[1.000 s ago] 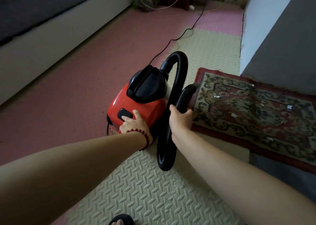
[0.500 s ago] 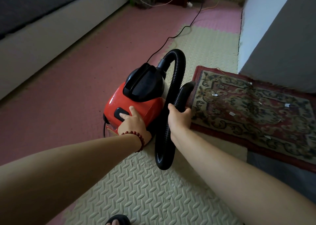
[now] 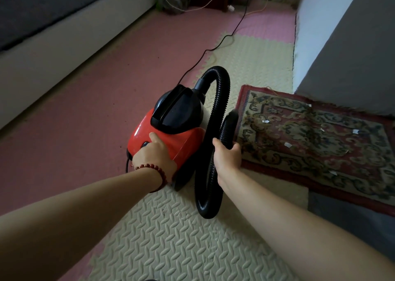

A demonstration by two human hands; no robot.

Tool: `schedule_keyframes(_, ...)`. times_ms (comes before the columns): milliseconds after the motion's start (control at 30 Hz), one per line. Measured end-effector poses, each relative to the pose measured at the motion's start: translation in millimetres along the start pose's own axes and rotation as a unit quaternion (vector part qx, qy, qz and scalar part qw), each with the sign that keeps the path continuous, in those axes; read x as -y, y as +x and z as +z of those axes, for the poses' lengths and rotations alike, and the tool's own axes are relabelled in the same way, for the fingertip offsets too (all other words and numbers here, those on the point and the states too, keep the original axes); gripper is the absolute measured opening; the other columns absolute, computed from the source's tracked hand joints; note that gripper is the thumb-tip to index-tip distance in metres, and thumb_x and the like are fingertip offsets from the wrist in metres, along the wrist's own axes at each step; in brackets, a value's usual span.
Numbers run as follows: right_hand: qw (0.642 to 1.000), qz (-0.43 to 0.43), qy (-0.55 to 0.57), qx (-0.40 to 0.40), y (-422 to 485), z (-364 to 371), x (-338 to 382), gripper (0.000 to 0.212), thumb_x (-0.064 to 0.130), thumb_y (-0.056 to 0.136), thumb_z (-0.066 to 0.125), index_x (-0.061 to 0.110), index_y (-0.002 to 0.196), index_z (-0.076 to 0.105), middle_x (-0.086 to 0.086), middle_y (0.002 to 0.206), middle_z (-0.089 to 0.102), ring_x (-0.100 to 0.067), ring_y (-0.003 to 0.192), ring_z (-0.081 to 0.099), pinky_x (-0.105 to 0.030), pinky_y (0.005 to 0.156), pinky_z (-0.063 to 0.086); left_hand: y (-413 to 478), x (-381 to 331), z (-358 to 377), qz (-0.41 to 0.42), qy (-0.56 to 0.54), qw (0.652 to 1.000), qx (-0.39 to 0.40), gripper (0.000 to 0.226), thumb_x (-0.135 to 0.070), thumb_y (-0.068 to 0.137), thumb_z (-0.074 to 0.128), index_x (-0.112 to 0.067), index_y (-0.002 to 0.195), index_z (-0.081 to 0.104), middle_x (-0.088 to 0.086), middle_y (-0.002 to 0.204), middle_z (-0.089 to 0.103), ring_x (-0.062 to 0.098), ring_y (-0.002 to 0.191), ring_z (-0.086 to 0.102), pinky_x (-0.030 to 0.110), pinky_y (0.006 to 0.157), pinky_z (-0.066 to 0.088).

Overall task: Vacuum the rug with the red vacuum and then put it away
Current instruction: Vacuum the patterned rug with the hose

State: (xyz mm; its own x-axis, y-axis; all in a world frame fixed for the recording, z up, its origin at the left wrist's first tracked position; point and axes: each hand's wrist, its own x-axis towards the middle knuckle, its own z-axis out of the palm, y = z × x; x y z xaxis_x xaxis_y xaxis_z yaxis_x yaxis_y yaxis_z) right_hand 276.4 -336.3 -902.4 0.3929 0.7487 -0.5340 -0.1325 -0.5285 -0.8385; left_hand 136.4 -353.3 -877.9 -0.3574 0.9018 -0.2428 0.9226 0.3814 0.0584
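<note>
Left hand is sliding over red vacuum switch, fingers hidden, pose untellable | right hand is clamping hose | rug is awaiting vacuuming

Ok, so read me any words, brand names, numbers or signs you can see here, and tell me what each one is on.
None can be read.
Red vacuum: no brand or label shows on its shell or black lid; the left hand hides part of the shell.
Paper scraps on the rug: too small to tell if anything is printed.
</note>
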Motion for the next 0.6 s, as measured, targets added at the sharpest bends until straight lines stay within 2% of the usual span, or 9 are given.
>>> schedule_keyframes(100, 1.0, -0.001, -0.007, 0.008, -2.0, -10.6, 0.2, 0.032, 0.034, 0.087, 0.063, 0.017, 0.11, 0.05, -0.004, 0.103, 0.06, -0.023, 0.087, 0.058, -0.038, 0.085, 0.051, -5.1, -13.7, -7.2, 0.042, 0.107, 0.993, 0.0, 0.082, -0.026, 0.081, 0.059, -0.004, 0.141, 0.008, 0.0, 0.078, 0.053, 0.014, 0.057, 0.05, 0.028, 0.049, 0.039)
schedule_keyframes(167, 1.0, -0.005, -0.011, 0.008, -3.8, -21.9, 0.7, 0.037, 0.036, 0.087, 0.062, 0.016, 0.116, 0.051, -0.004, 0.104, 0.061, -0.024, 0.09, 0.059, -0.036, 0.085, 0.05, -14.2, -27.8, -9.5, 0.093, 0.12, 0.988, -0.012, 0.071, -0.027, 0.082, 0.058, -0.005, 0.137, 0.019, 0.006, 0.098, 0.053, 0.021, 0.072, 0.056, 0.031, 0.056, 0.042)
schedule_keyframes(233, 1.0, -0.002, -0.014, 0.002, -3.6, -32.1, 1.7, 0.041, 0.038, 0.087, 0.062, 0.014, 0.119, 0.052, -0.005, 0.107, 0.061, -0.026, 0.095, 0.06, -0.037, 0.088, 0.05, -19.4, -44.0, -8.0, 0.176, 0.084, 0.981, -0.01, 0.055, -0.028, 0.084, 0.055, -0.007, 0.128, 0.031, 0.007, 0.111, 0.053, 0.026, 0.088, 0.06, 0.034, 0.06, 0.042)
schedule_keyframes(300, 1.0, 0.005, -0.004, -0.006, -1.3, -45.1, 4.9, 0.04, 0.038, 0.087, 0.062, 0.012, 0.116, 0.055, -0.005, 0.103, 0.062, -0.026, 0.093, 0.06, -0.036, 0.087, 0.05, -24.4, -66.4, -7.6, 0.262, 0.026, 0.964, 0.033, 0.041, -0.027, 0.088, 0.052, -0.008, 0.121, 0.039, 0.009, 0.117, 0.053, 0.028, 0.1, 0.058, 0.036, 0.072, 0.046)
schedule_keyframes(367, 1.0, 0.011, 0.01, -0.008, 2.6, -60.1, 9.5, 0.04, 0.037, 0.087, 0.063, 0.011, 0.116, 0.058, -0.006, 0.102, 0.063, -0.026, 0.093, 0.061, -0.033, 0.082, 0.049, -27.3, -91.3, -8.0, 0.301, -0.047, 0.949, 0.085, 0.03, -0.023, 0.092, 0.047, -0.007, 0.117, 0.048, 0.01, 0.119, 0.057, 0.029, 0.106, 0.056, 0.031, 0.084, 0.044)
schedule_keyframes(467, 1.0, 0.022, 0.014, -0.006, 9.5, -82.7, 15.8, 0.042, 0.034, 0.087, 0.062, 0.004, 0.116, 0.061, -0.011, 0.102, 0.064, -0.028, 0.092, 0.062, -0.03, 0.071, 0.049, -36.8, -126.1, -7.9, 0.27, -0.176, 0.933, 0.162, 0.029, -0.021, 0.094, 0.041, -0.006, 0.112, 0.058, 0.013, 0.114, 0.062, 0.029, 0.108, 0.057, 0.028, 0.086, 0.044)
schedule_keyframes(600, 0.999, 0.051, 0.006, -0.002, 20.4, -105.6, 28.1, 0.055, 0.04, 0.085, 0.061, 0.0, 0.123, 0.057, -0.017, 0.116, 0.063, -0.034, 0.102, 0.062, -0.043, 0.092, 0.05, -52.5, -160.8, -3.6, 0.191, -0.358, 0.872, 0.275, 0.034, -0.022, 0.098, 0.037, 0.001, 0.113, 0.057, 0.023, 0.116, 0.06, 0.031, 0.102, 0.059, 0.033, 0.081, 0.048)
